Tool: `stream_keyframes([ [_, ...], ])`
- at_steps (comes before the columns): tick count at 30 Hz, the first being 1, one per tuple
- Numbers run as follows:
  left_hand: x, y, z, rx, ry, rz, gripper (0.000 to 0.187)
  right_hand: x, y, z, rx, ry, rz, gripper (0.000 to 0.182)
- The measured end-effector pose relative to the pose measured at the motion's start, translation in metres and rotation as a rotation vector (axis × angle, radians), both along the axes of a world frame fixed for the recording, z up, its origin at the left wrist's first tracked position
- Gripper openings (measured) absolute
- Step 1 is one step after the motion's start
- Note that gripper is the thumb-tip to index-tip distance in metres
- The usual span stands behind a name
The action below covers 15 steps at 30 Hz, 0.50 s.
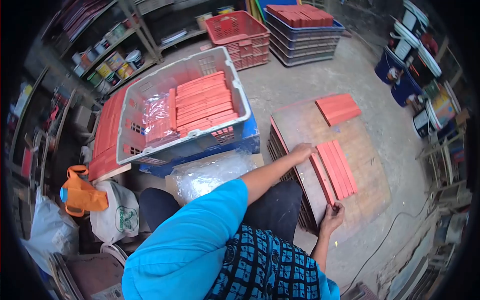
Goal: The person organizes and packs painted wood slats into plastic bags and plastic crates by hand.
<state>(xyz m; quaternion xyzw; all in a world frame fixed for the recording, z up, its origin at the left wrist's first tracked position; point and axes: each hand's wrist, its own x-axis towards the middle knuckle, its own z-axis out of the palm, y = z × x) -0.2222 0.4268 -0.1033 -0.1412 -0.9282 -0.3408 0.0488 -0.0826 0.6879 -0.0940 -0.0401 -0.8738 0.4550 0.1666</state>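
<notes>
A red wooden strip (322, 178) lies lengthwise on the wooden board top (372, 170), with one of my hands at each end. My left hand (302, 153) has its fingers closed on the far end. At the near end, my right hand (332, 218) pinches the strip between thumb and fingers. Just right of it, several similar red strips (338, 169) lie side by side in a close row, a narrow gap apart from the held one. Farther off on the same board rests another group of red strips (338, 109).
At left, a grey crate (185, 142) holds red strips and clear plastic. Clear plastic bags (212, 175) lie before my legs. Behind stand a red crate (240, 35) and stacked blue trays (305, 45). Paint buckets (427, 120) line the right side; a cable (390, 225) crosses the floor.
</notes>
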Motion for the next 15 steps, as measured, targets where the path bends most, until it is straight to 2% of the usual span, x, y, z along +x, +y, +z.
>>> stream_keyframes([
  [3,0.005,-0.009,-0.013,0.083,0.045,-0.071,0.026,0.007,0.007,0.004,0.147,0.098,0.061,0.026],
  [5,0.009,-0.012,-0.006,0.051,0.051,-0.030,0.027,0.007,0.002,0.013,0.133,0.113,0.021,0.035],
  [6,0.005,-0.012,-0.002,-0.023,0.047,-0.026,0.028,0.004,0.002,0.012,0.021,0.060,-0.045,0.034],
  [7,0.002,-0.010,0.003,0.066,-0.015,0.026,0.029,-0.001,0.003,0.013,-0.044,0.004,-0.094,0.031],
  [8,-0.001,-0.006,0.008,0.148,-0.079,0.084,0.030,-0.006,0.004,0.018,0.015,-0.010,-0.143,0.027],
  [10,-0.011,0.006,0.015,0.660,-0.462,0.245,0.034,-0.018,0.004,0.018,0.143,0.002,-0.199,0.024],
  [11,-0.013,0.007,0.017,0.704,-0.498,0.189,0.042,-0.021,0.002,0.021,0.131,-0.048,-0.222,0.023],
  [14,-0.015,0.016,0.032,0.786,-0.605,0.295,0.048,-0.025,0.000,0.024,0.070,-0.117,-0.250,0.020],
  [15,-0.015,0.014,0.031,0.809,-0.685,0.300,0.065,-0.024,0.002,0.025,0.046,-0.153,-0.232,0.019],
])
